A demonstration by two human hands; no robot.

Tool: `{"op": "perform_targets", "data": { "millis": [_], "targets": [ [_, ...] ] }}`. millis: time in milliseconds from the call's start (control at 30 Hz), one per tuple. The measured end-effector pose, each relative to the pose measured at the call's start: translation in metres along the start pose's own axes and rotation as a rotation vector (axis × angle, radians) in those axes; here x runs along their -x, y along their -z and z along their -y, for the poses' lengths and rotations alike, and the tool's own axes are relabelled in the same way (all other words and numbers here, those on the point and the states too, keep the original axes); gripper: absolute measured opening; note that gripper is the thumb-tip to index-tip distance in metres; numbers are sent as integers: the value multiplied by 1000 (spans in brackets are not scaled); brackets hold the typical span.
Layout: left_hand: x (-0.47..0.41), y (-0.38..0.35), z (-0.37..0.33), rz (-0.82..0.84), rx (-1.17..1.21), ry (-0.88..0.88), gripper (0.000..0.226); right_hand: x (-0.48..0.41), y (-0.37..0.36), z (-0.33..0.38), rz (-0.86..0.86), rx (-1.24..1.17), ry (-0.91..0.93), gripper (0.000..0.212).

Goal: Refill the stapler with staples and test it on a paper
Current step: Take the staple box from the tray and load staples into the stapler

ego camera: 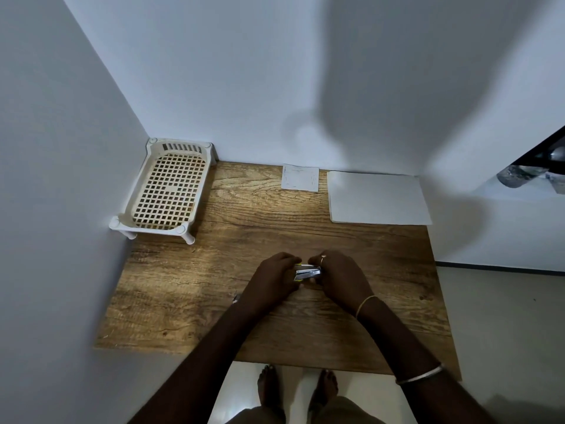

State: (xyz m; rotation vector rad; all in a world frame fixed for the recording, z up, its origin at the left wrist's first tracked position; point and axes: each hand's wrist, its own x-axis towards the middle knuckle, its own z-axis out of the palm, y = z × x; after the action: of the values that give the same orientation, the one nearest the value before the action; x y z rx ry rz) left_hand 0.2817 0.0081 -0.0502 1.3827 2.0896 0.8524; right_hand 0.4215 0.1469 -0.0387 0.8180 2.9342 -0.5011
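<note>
- The stapler [307, 272], a small one showing silver metal and a bit of yellow, sits over the middle of the wooden desk [189, 304], toward the near edge, between both hands.
- The left hand [272, 280] grips the stapler's left end with curled fingers. The yellow part shows just at its fingertips.
- The right hand [339, 280] closes on the stapler's right end, fingers bent over the top and a ring [323, 260] on one of them. The two hands are drawn close together, nearly touching above the stapler.
- Whether the stapler rests on the desk or is held just clear of it cannot be told, and the hands hide most of its body.
- A white plastic basket [166, 186] on short legs stands in the far left corner of the desk, against both walls. Its lattice floor is in plain view all the way across.
- A white sheet of paper [379, 197] lies flat at the far right of the desk, against the back wall.
- A smaller square of paper [300, 178] with faint marks along its edges lies just to the left of the sheet, apart from it.
- A tiny metallic piece [235, 298] lies on the desk beside the left wrist, too small to identify.
- A thin band [365, 306] circles the right wrist and a bangle [419, 376] sits further up that forearm.
</note>
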Motion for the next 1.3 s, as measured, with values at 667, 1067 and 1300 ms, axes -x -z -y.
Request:
{"op": "perform_targets", "data": {
  "millis": [667, 1067, 1300],
  "targets": [
    [-22, -13, 2, 107, -176, -106, 44, 9, -20, -13, 0, 35, -47, 20],
    [-24, -13, 1, 114, -161, -98, 44, 14, -30, -21, -52, 65, -54, 23],
    [-27, -17, 7, 115, -158, -71, 65, 14, -30, -27, -4, 75, -54, 45]
  ]
}}
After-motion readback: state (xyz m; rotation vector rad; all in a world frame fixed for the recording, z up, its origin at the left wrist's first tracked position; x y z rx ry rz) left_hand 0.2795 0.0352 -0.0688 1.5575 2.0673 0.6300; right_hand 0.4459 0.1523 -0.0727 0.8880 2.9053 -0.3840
